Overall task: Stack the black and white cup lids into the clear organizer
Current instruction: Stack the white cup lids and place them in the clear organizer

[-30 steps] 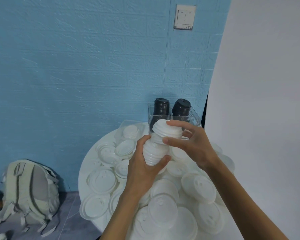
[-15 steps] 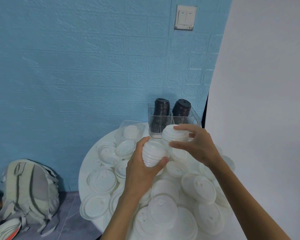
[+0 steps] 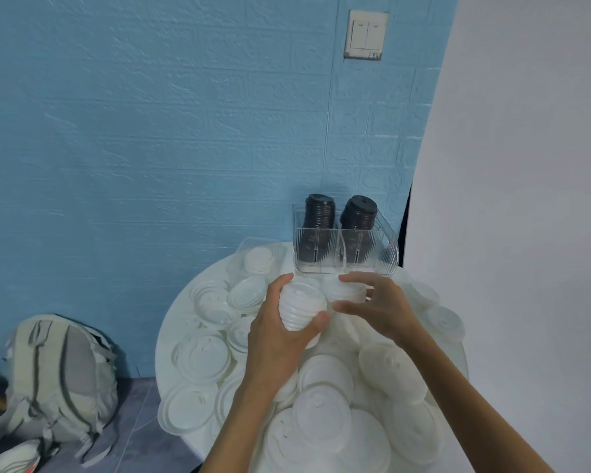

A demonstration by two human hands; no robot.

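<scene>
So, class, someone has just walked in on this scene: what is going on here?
A person is sorting cup lids at a round white table. The left hand grips a stack of white lids, while the right hand holds a second, smaller stack of white lids just beside it, in front of the clear organizer. Two stacks of black lids stand in the organizer's rear compartments. Many loose white lids lie on the table.
</scene>
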